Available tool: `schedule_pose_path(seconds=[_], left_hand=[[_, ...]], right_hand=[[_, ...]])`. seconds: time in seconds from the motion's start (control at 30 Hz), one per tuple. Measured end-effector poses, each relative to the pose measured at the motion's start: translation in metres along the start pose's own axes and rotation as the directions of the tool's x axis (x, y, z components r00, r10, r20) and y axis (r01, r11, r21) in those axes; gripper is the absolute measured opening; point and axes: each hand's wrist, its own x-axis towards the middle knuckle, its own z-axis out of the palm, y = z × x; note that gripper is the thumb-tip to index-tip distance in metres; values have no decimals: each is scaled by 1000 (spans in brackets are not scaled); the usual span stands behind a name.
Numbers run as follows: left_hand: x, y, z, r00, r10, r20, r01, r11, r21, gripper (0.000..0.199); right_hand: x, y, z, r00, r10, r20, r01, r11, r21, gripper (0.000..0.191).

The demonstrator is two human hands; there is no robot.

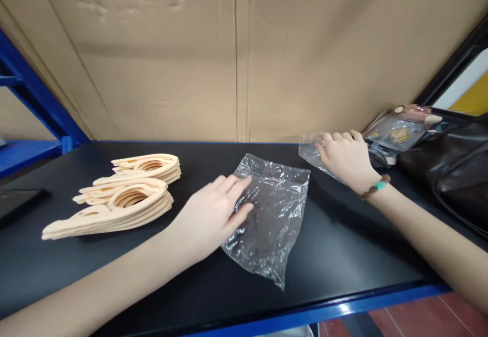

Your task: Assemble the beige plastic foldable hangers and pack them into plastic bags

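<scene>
My left hand [213, 215] lies with its fingers apart on the left side of a crinkled clear plastic bag [270, 215] spread flat on the black tabletop. Farther right, my right hand [345, 159] has its fingers curled over a second clear plastic bag [310, 149], gripping it near the back of the table. That wrist wears a bracelet with a turquoise piece. To the left of my left hand are two stacks of flat, cream-coloured pieces with round loops and narrow arms: a nearer stack [152, 210] and a farther one [168, 166]. Neither hand touches them.
Tall cardboard [163, 72] closes off the back of the black table [335, 250], which has a blue front edge. A clear pouch with a printed picture [400, 131] and a dark leather-like bag [453, 169] sit at the right. A dark flat object [19, 202] lies at far left.
</scene>
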Motion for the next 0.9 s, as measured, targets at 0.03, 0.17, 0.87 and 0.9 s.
schedule_pose_path(seconds=[0.03, 0.17, 0.87, 0.9], left_hand=[[-1, 3, 0, 997, 30, 71, -28, 999, -24, 45], [-3, -1, 4, 975, 109, 192, -94, 992, -83, 40], [-2, -16, 21, 945, -97, 312, 145, 980, -137, 69], [-1, -16, 20, 944, -105, 313, 154, 979, -135, 71]], right_hand=[[-1, -5, -6, 995, -23, -99, 29, 998, 62, 35], [-13, -31, -25, 989, -87, -121, 133, 878, 460, 24], [-23, -42, -11, 771, -632, -73, 461, 476, 749, 26], [-23, -42, -11, 763, -644, -58, 438, 449, 779, 31]])
